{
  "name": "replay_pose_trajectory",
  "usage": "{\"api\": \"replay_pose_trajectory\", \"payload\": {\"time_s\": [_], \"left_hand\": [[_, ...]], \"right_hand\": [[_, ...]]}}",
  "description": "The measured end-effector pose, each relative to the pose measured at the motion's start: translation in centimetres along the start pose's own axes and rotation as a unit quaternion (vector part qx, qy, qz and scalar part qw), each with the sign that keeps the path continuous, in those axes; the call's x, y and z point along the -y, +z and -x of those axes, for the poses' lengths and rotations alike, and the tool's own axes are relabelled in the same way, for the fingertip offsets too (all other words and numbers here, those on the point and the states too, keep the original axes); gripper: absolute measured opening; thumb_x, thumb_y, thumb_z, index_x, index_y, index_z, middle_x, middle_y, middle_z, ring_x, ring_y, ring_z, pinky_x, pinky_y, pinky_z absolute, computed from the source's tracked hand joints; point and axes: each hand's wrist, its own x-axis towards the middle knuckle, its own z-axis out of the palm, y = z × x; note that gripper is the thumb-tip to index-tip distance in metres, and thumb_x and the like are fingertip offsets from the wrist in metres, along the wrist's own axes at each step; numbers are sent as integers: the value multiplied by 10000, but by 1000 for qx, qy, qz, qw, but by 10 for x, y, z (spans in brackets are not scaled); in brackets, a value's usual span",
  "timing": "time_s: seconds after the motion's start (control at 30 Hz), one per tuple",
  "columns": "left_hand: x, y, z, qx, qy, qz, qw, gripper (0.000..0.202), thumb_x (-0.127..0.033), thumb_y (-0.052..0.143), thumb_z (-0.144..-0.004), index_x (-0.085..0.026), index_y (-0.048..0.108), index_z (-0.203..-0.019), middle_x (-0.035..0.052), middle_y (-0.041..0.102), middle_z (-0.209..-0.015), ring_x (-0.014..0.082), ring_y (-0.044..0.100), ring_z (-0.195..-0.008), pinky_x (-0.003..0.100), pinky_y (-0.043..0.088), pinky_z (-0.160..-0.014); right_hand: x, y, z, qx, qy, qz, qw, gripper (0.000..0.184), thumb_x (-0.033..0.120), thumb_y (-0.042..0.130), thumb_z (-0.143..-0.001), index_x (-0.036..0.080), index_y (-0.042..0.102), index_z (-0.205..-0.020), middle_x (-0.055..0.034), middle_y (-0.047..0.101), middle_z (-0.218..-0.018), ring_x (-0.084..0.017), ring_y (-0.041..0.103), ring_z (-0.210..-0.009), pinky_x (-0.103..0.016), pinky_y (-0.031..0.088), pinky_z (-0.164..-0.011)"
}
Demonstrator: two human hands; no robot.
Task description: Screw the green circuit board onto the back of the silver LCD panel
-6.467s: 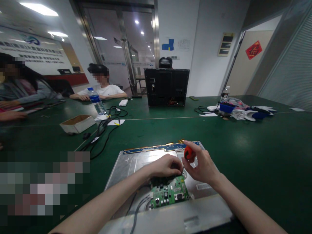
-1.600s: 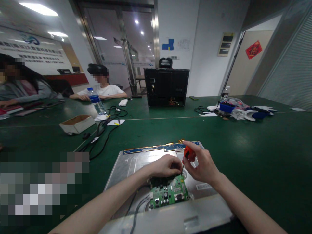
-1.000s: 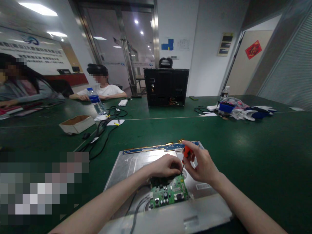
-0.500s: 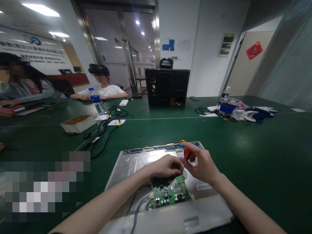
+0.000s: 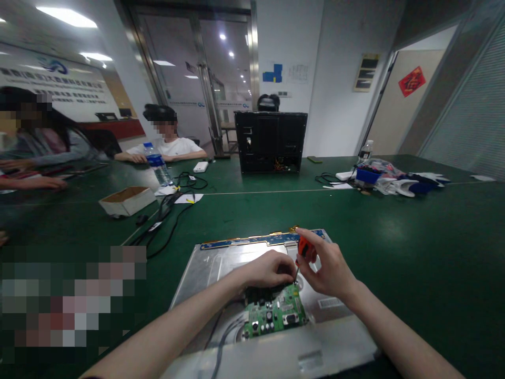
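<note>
My right hand (image 5: 329, 266) grips a screwdriver (image 5: 306, 248) by its red-and-black handle, with the index finger stretched over the top. The thin shaft points down to the upper right corner of a green circuit board (image 5: 272, 313). My left hand (image 5: 272, 269) is closed in a pinch by the screwdriver's tip; what its fingertips hold, if anything, is hidden. Under both hands lies a flat silver metal panel (image 5: 213, 263) carrying the board. A narrow blue circuit strip (image 5: 244, 242) runs along the panel's far edge.
Black cables (image 5: 161, 216), a white open box (image 5: 128, 202) and a water bottle (image 5: 157, 164) stand to the left. A black monitor housing (image 5: 271, 142) stands at the back. Gloves (image 5: 398, 187) and a blue container (image 5: 366, 176) lie right. Other people sit at the table's left side.
My right fingers have shifted slightly on the screwdriver, and more of its handle shows. My left hand stays in place. At far left, a person's hand has moved right over the table.
</note>
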Motion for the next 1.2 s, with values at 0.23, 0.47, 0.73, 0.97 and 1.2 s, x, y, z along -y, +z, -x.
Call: {"api": "replay_pose_trajectory", "payload": {"time_s": [0.23,0.47,0.73,0.97,1.2], "left_hand": [[-1,-1,0,-1,0,-2,1000,17,-150,673,-810,-151,685,-821,-26,627,-740,133,579,-709,196,425,-672],[-2,-1,0,-2,-3,-6,1000,44,-133,665,-796,-155,691,-825,-26,641,-756,131,576,-708,200,430,-684],[0,-2,0,2,-6,-9,1000,53,-195,669,-817,-155,697,-838,-20,637,-748,136,573,-712,198,430,-658],[0,-1,0,1,-5,-6,1000,39,-170,668,-808,-148,693,-827,-30,607,-716,127,552,-687,193,413,-640],[-1,-1,0,2,-9,-5,1000,26,-167,670,-814,-154,688,-829,-32,616,-723,127,555,-682,194,421,-648]], "right_hand": [[-1,1,1,-9,3,18,1000,483,168,512,-889,198,401,-1359,35,600,-695,-116,546,-487,-213,439,-466],[0,2,-1,-8,-7,6,1000,493,154,526,-888,222,385,-1356,50,605,-704,-97,525,-469,-191,421,-454],[2,-2,-2,12,-5,-10,1000,533,157,492,-879,216,370,-1395,26,634,-762,-113,555,-515,-223,465,-493],[0,-2,-1,14,-1,-7,1000,517,156,480,-884,210,385,-1389,19,643,-772,-111,558,-510,-226,478,-496],[-1,0,2,10,3,5,1000,526,155,493,-880,210,387,-1392,25,649,-753,-112,572,-508,-223,480,-496]]}}
